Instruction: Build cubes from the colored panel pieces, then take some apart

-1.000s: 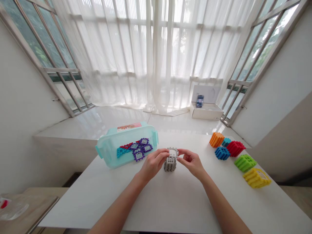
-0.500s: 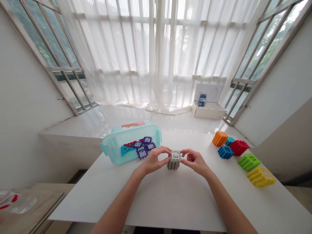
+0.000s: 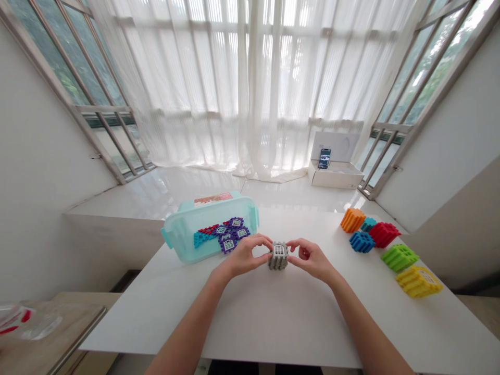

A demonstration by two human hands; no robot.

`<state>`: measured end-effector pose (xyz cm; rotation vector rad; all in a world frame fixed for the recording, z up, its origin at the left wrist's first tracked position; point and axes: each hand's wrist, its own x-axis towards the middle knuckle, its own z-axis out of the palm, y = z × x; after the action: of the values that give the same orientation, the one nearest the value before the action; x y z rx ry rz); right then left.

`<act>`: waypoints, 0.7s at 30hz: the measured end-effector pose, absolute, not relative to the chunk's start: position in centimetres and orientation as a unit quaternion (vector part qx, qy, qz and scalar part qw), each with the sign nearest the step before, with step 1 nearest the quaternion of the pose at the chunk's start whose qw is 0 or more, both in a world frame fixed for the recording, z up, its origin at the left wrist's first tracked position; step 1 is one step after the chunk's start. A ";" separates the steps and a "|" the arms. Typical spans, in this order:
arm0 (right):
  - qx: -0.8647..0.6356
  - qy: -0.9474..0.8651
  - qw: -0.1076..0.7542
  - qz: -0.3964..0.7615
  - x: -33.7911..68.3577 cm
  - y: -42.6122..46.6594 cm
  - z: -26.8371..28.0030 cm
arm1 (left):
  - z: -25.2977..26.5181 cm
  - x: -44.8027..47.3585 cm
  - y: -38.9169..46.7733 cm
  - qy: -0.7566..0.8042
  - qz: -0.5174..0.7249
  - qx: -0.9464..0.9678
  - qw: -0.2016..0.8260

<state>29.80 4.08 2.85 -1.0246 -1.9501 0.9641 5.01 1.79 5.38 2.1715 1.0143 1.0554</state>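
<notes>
A stack of grey interlocking building tiles [image 3: 278, 262], its top tile showing a white window-like lattice, stands on the white table in front of me. My left hand [image 3: 247, 256] grips the stack's left edge, thumb low and fingers curved over above. From the other side my right hand [image 3: 311, 259] holds the right edge near the top between thumb and index finger, its other fingers curled in. Left of the stack, a translucent turquoise tub [image 3: 183, 255] lies with its opening towards me, holding purple tiles [image 3: 228, 244] and some red and blue tiles [image 3: 202, 238].
Along the table's right side stand tile stacks: orange [image 3: 352, 221], blue [image 3: 361, 242], red [image 3: 384, 236], green [image 3: 399, 257] and yellow [image 3: 419, 282]. On the sill, a phone [image 3: 324, 158] leans in an open white box [image 3: 336, 178]. A clear bottle [image 3: 37, 320] lies at lower left.
The grey top tile sits slightly more to the left and looks more level on the stack. Both hands have barely moved and stay at its sides.
</notes>
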 end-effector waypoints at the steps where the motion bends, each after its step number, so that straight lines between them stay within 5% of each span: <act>1: -0.397 -0.759 0.360 0.371 29.8 4.1 2.9 | 5.4 5.0 1.8 0.374 0.388 0.801 0.259; 21: -0.403 -0.756 0.366 0.363 30.7 4.7 2.9 | 4.5 3.8 1.9 0.439 0.283 0.773 0.361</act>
<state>30.66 4.73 2.87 -1.0355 -1.9446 0.9346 3.77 1.86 4.46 1.9906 1.1323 0.7281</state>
